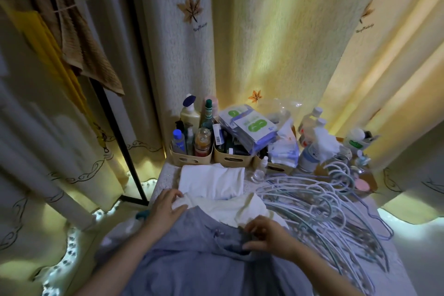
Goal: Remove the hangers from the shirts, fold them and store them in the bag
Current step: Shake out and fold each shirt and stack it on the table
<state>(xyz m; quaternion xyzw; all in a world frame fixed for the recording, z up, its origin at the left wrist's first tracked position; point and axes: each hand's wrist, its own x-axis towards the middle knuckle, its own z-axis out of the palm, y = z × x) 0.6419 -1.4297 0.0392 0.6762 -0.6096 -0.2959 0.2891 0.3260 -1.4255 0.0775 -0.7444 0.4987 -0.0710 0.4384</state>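
Note:
A blue-grey shirt (192, 255) lies spread on the table in front of me. My left hand (168, 206) rests with straight fingers on its upper left edge, over a cream garment (249, 206). My right hand (266, 235) pinches the shirt's fabric near the collar, fingers curled. A folded white garment (211, 180) lies behind the shirt. A pile of several light blue and white hangers (324, 204) lies to the right. No bag can be made out.
Beige bins (189, 158) crammed with bottles and packets line the table's far edge, with more bottles (310, 149) at the right. A black clothes rack pole (115, 115) with hanging brown and yellow cloths stands left. Curtains surround the table.

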